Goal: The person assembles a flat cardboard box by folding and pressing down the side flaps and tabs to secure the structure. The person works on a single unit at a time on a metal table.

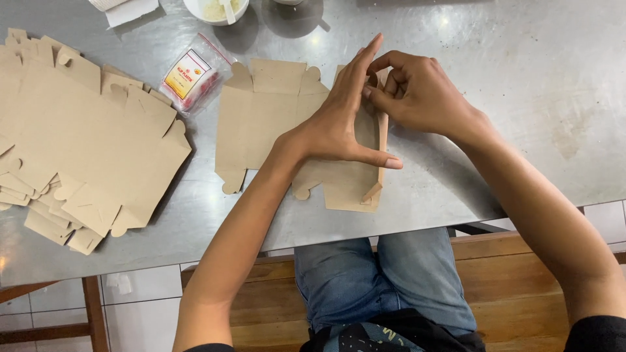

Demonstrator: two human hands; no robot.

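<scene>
A flat brown cardboard box blank [261, 124] lies on the steel table [495, 78] in front of me. My left hand [342, 120] presses down on its right half, fingers stretched flat and thumb out toward the raised flap. My right hand [417, 91] pinches the top of the right side flap [381, 153], which stands upright along the blank's right edge. The part of the blank under my left palm is hidden.
A thick pile of the same flat cardboard blanks [78, 137] fills the table's left side. A small clear plastic bag [192, 78] lies between pile and blank. A white bowl [215, 10] stands at the far edge. A wooden bench [502, 280] is under me.
</scene>
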